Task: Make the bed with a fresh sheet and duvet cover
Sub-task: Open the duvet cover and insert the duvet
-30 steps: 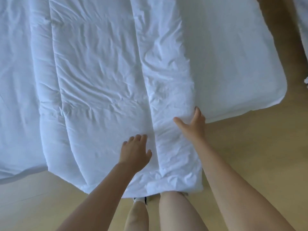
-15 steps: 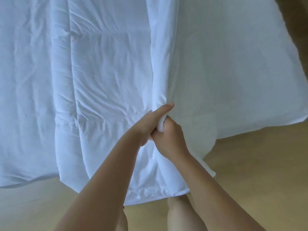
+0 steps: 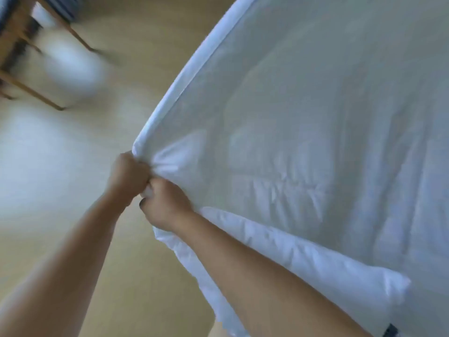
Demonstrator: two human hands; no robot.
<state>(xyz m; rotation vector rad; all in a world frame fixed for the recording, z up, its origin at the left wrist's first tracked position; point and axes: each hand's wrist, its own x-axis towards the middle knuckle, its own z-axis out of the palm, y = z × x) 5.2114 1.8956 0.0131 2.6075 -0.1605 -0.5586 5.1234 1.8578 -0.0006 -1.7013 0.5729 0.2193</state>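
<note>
Duvet (image 3: 315, 142) of white cloth is held up by one bunched corner. It is stretched wide across the right side of the view, and quilted stitching is faintly seen through it. The corner is gripped by both hands, which are pressed together at the duvet's left tip. The left hand (image 3: 128, 172) is closed in a tight fist around the gathered cloth. The right hand (image 3: 166, 203) is set just below it, with fingers curled round the same bunch. A thick fold of the duvet is draped along the right forearm (image 3: 267, 276). Pale wooden floor (image 3: 109, 263) is seen left of the duvet. Farther left, near the top, blurred wooden furniture legs (image 3: 75, 40) and a blurred white shape (image 3: 70, 66) are made out.
</note>
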